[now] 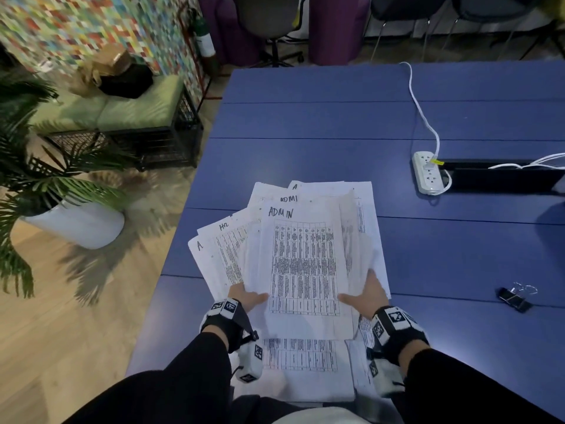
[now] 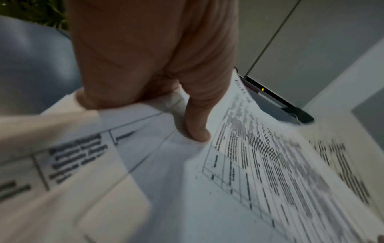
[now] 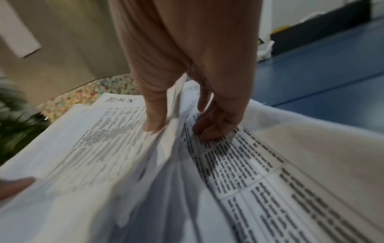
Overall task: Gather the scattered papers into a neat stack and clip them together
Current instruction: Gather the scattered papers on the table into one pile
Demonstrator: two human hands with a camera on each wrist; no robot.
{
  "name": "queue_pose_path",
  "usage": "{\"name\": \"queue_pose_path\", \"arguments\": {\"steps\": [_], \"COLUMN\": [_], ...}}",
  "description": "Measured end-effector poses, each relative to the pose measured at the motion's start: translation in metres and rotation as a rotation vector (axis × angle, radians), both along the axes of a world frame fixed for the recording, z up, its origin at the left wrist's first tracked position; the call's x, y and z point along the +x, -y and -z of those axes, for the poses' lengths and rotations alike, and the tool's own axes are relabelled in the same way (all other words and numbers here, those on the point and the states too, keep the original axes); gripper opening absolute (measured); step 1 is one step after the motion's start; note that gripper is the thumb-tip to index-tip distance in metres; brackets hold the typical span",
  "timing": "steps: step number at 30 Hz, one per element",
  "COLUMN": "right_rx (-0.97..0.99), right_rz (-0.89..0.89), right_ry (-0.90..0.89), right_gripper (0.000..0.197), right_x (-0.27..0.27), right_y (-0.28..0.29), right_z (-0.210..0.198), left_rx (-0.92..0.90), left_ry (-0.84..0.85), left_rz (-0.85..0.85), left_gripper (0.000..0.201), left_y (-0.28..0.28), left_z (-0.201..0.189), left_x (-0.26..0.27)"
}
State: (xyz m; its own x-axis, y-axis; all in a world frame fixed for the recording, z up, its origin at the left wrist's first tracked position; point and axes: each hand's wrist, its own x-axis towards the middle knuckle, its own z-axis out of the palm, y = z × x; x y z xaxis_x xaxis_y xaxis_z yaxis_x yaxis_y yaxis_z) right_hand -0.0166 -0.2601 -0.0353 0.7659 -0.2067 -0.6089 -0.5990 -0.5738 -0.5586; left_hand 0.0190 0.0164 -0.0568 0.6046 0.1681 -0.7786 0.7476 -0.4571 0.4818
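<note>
Head view: two hands gripping fanned papers; one binder clip apart.

An office lounge: beyond the blue counter stand swivel chairs; left of it, a cushioned bench, potted palm and mosaic wall.

Blue table: papers, binder clips, power strip.
</note>
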Motion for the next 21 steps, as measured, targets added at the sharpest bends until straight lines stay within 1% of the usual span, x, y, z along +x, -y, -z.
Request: {"name": "queue_pose_path", "arguments": {"steps": [1, 2, 3, 4, 5, 6, 7, 8, 9, 11, 12, 13, 14, 15, 16, 18, 19, 20, 21], "right_rx": [0.038, 0.082, 0.132, 0.162, 0.194, 0.229, 0.290, 0.343, 0.382, 0.390, 0.379, 0.367, 0.364, 0.352, 0.298, 0.241, 0.198, 0.140, 0.087], "right_rz": [0.060, 0.088, 0.109, 0.098, 0.096, 0.107, 0.152, 0.179, 0.206, 0.220, 0.234, 0.288, 0.326, 0.350, 0.361, 0.414, 0.456, 0.486, 0.514], "right_ry": [-0.025, -0.032, -0.050, -0.078, -0.119, -0.166, -0.183, -0.176, -0.152, -0.102, -0.062, -0.016, 0.019, 0.047, 0.081, 0.142, 0.150, 0.126, 0.094], "right_gripper": [0.107, 0.109, 0.107, 0.105, 0.108, 0.120, 0.131, 0.136, 0.136, 0.129, 0.119, 0.100, 0.075, 0.049, 0.042, 0.036, 0.035, 0.036, 0.039], "right_x": [-0.001, -0.001, -0.001, -0.001, -0.001, -0.003, -0.005, -0.006, -0.005, -0.005, -0.003, -0.001, 0.000, 0.002, 0.004, 0.006, 0.004, 0.002, -0.002], "right_y": [0.002, 0.004, 0.009, 0.014, 0.018, 0.024, 0.030, 0.034, 0.036, 0.033, 0.034, 0.040, 0.044, 0.051, 0.058, 0.073, 0.079, 0.083, 0.087], "right_z": [0.004, 0.002, 0.006, 0.003, 0.002, 0.003, 0.007, 0.010, 0.015, -0.001, -0.004, -0.004, -0.009, -0.010, -0.010, -0.010, -0.009, -0.010, -0.005], "left_rx": [-0.021, -0.071, -0.116, -0.138, -0.186, -0.210, -0.251, -0.271, -0.307, -0.337, -0.296, -0.241, -0.170, -0.060, 0.082, 0.371, 0.448, 0.465, 0.498], "left_ry": [-0.014, 0.001, 0.003, 0.006, 0.010, 0.023, 0.022, 0.043, 0.048, 0.071, 0.082, 0.103, 0.125, 0.155, 0.168, 0.133, 0.077, 0.026, 0.005], "left_rz": [-0.006, -0.032, -0.050, -0.055, -0.067, -0.091, -0.121, -0.146, -0.160, -0.138, -0.090, -0.035, -0.018, -0.022, -0.039, -0.093, -0.140, -0.243, -0.297], "left_gripper": [0.079, 0.087, 0.099, 0.110, 0.110, 0.099, 0.081, 0.068, 0.061, 0.055, 0.054, 0.052, 0.047, 0.036, 0.029, 0.029, 0.040, 0.066, 0.096], "left_y": [0.001, 0.001, 0.001, 0.004, 0.007, 0.009, 0.013, 0.018, 0.026, 0.028, 0.029, 0.029, 0.026, 0.020, 0.014, -0.009, -0.024, -0.043, -0.064], "left_z": [0.002, 0.005, 0.010, 0.000, -0.009, -0.017, -0.024, -0.032, -0.051, -0.049, -0.047, -0.044, -0.042, -0.035, -0.033, -0.019, -0.011, 0.019, 0.064], "left_x": [-0.001, -0.001, -0.003, -0.004, -0.004, -0.005, -0.006, -0.007, -0.008, 0.000, 0.003, 0.004, 0.005, 0.007, 0.007, 0.002, -0.003, -0.004, -0.005]}}
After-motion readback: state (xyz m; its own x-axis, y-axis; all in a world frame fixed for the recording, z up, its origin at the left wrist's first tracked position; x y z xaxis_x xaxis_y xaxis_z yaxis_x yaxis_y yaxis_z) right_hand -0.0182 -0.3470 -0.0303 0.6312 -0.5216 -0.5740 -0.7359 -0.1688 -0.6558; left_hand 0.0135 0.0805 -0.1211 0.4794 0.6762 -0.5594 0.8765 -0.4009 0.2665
